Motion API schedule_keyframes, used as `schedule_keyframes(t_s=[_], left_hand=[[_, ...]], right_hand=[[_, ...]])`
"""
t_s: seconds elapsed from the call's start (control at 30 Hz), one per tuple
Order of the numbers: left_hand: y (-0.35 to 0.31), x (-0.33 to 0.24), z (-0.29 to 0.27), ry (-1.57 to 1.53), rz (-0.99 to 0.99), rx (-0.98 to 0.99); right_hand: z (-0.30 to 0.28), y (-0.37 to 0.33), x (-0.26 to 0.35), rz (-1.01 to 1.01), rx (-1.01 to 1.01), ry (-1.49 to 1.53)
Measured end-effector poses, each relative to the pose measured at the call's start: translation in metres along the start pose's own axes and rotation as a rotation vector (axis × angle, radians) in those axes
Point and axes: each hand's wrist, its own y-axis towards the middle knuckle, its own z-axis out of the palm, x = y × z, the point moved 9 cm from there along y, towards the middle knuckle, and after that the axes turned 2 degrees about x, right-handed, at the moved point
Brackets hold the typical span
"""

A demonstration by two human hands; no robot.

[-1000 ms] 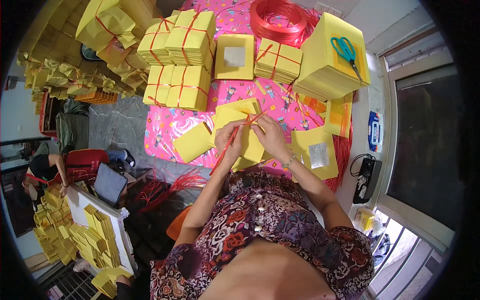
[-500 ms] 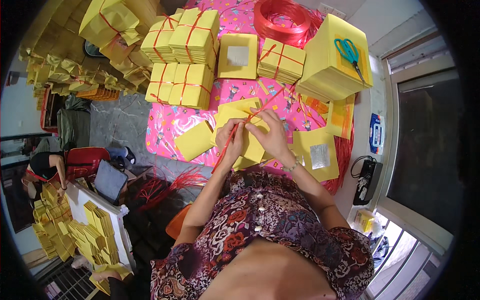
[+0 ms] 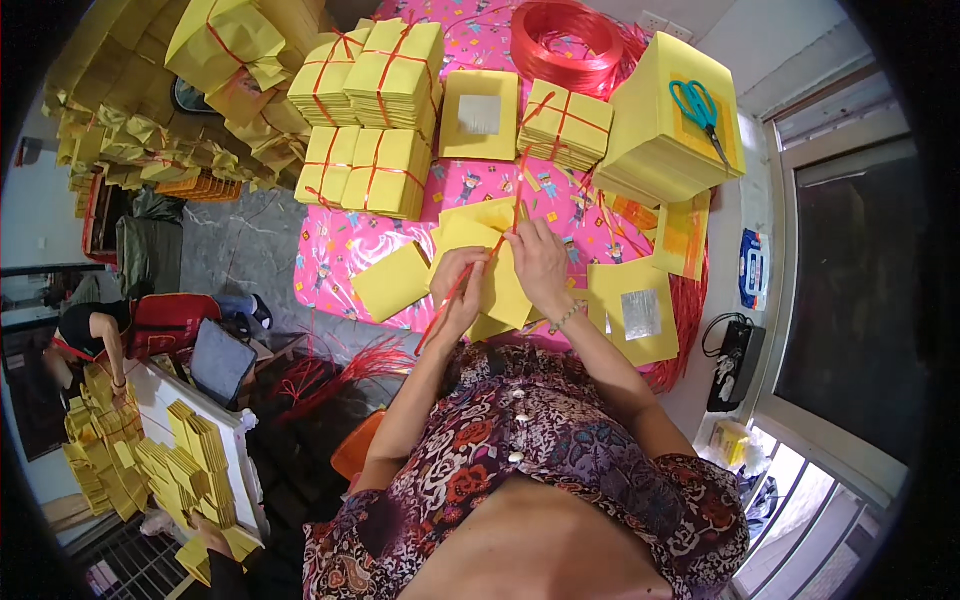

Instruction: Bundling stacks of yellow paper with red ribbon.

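My left hand (image 3: 460, 290) and my right hand (image 3: 540, 262) rest on a loose stack of yellow paper sheets (image 3: 476, 232) on a pink patterned tablecloth (image 3: 330, 250). Both hands pinch a thin red plastic string (image 3: 518, 188) that runs across the stack; one end trails down past my left hand, the other goes up from my right hand toward the far bundles. A single yellow sheet (image 3: 392, 282) lies just left of my left hand.
Tied yellow bundles (image 3: 372, 170) sit at the back left, another (image 3: 566, 122) behind my hands. A tall yellow stack (image 3: 668, 120) carries teal scissors (image 3: 696, 104). A red string coil (image 3: 568, 38) lies at the back. Foil-centred sheets (image 3: 636, 310) lie at right. Another person (image 3: 90, 330) sits far left.
Both hands have shifted slightly on the stack, and the red string now stretches straighter upward from my right hand. The stack itself stays in place.
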Motion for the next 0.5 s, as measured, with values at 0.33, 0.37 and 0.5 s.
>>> schedule_keyframes(t_s=[0.33,0.37,0.5], left_hand=[[-0.005,-0.022,0.004,0.358,0.341,0.157],[-0.006,-0.021,0.004,0.348,0.345,0.141],[-0.007,-0.016,0.004,0.340,0.336,0.126]], right_hand=[[0.011,0.003,-0.017,0.039,0.003,0.087],[0.011,0.004,-0.019,0.067,0.003,0.116],[-0.001,0.005,-0.021,0.110,-0.004,0.197]])
